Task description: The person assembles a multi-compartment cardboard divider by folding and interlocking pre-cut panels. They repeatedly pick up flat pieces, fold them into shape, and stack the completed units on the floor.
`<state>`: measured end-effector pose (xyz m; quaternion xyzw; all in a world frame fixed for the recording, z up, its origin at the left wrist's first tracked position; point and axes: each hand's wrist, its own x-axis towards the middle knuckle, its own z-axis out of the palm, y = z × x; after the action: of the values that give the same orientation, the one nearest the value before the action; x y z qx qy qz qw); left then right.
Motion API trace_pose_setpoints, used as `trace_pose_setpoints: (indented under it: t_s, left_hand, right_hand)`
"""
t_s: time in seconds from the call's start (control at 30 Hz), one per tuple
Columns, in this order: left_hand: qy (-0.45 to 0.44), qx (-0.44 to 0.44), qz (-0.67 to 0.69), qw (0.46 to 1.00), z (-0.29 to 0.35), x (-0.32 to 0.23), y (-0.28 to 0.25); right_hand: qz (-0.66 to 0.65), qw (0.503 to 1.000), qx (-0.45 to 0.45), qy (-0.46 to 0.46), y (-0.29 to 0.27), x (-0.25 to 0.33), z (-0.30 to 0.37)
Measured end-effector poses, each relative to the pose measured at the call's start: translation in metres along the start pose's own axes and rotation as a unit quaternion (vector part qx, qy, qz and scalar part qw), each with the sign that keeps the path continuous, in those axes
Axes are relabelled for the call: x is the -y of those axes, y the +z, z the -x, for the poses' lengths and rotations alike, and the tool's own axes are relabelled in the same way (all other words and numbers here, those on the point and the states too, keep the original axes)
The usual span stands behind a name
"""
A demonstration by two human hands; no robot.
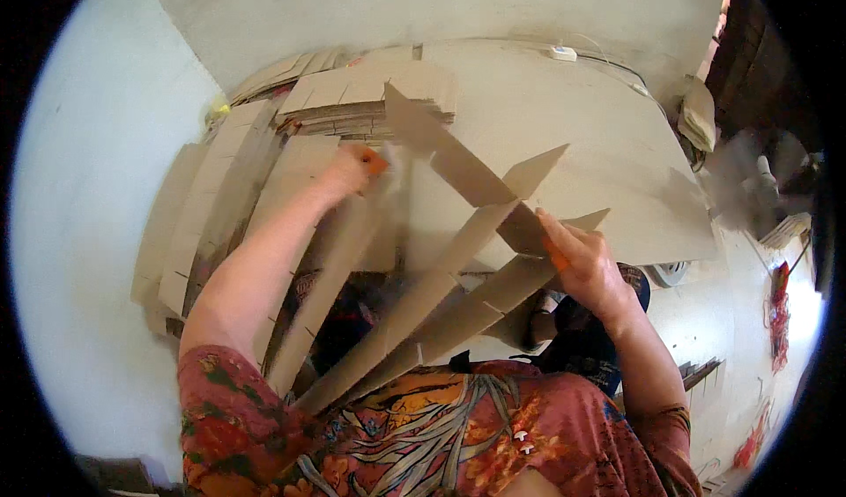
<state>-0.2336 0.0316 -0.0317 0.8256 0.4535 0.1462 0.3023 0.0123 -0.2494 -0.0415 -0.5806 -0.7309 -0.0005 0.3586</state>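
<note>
My right hand [582,257], with orange on its fingers, grips a slotted brown cardboard strip [454,166] that slants up to the left. Two long cardboard strips [410,316] cross this strip and run down toward my lap, their far ends [536,171] sticking out beyond it. My left hand [352,173], also with orange on its fingers, is closed at the upper end of another long strip [330,294]. That strip lies apart from the crossed ones, and motion blurs its upper end and the fingertips.
Stacks of slotted cardboard [366,87] lie at the back of the pale table [608,158], with more long strips [216,171] on the left. A white power socket [562,54] with a cable sits near the wall. Red strings [780,316] hang at the right.
</note>
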Motion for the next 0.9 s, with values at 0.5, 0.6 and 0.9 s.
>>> trace_pose_setpoints:
  t_s: [0.5,0.6,0.9]
  left_hand:
    - [0.137,-0.161,-0.183,0.96,-0.091,0.001,0.029]
    - [0.129,-0.183,-0.307,0.925,-0.126,0.008,0.031]
    - [0.104,-0.07,-0.157,0.98,-0.183,0.006,0.006]
  right_hand:
    - [0.061,0.975,0.02,0.212,-0.03,-0.093,-0.025]
    - [0.121,0.966,0.045,0.226,-0.021,-0.131,-0.032]
    - [0.27,0.925,0.01,0.266,-0.046,-0.164,-0.062]
